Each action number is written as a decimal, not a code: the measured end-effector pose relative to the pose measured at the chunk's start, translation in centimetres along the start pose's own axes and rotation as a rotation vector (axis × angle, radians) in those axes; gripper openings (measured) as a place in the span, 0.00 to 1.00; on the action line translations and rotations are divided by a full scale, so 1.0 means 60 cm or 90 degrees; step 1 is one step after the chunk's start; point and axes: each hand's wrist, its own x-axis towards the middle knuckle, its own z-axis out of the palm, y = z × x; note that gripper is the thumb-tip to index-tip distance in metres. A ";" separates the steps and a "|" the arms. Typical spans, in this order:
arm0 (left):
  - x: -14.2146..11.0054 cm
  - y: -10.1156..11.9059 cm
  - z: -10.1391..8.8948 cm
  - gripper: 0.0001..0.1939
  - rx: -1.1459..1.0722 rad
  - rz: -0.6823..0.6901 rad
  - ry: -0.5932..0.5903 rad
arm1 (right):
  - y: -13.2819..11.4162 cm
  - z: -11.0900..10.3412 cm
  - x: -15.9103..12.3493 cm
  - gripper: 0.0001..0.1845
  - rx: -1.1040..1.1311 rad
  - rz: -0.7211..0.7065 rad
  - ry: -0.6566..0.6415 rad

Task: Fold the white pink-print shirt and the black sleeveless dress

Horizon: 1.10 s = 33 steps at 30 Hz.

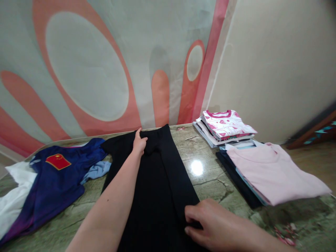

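Note:
A black shirt [154, 182] lies lengthwise before me, its right side turned inward in a long strip. At its far end, by the neck, my left hand [139, 142] rests on the cloth with the index finger and thumb spread; its other fingers are partly hidden. Near the shirt's lower right edge, my right hand [203, 222] has its thumb and fingers closed on the black fabric. The shirt's near end runs out of view at the bottom.
To the left lie a rumpled navy shirt [65, 185] with a red flag patch, a white garment [19, 190] and a light blue cloth [96, 170]. Two folded piles stand at right, topped by a pink shirt [275, 171] and a printed white shirt [225, 123]. A wall [118, 17] borders the marbled surface [183, 147].

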 end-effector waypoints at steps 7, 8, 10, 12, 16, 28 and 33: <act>-0.001 -0.010 0.000 0.19 0.031 0.019 -0.047 | -0.011 -0.003 0.001 0.09 0.056 0.006 0.004; -0.002 -0.010 -0.001 0.19 0.034 0.017 -0.051 | -0.009 -0.001 0.002 0.08 0.045 -0.002 -0.020; -0.005 -0.005 -0.002 0.19 0.039 0.014 -0.060 | -0.005 0.002 0.004 0.07 0.027 -0.016 -0.054; -0.009 0.006 -0.002 0.23 0.044 0.037 -0.074 | -0.002 0.002 0.005 0.06 0.025 -0.020 -0.060; -0.017 0.036 0.002 0.33 0.002 0.198 -0.150 | -0.003 -0.005 0.005 0.06 0.028 -0.020 -0.063; -0.001 0.001 -0.017 0.31 0.141 0.098 -0.042 | -0.003 -0.002 0.004 0.05 0.034 -0.022 -0.021; -0.004 0.005 -0.013 0.34 0.114 0.097 -0.061 | -0.013 -0.005 0.002 0.08 0.103 0.015 0.043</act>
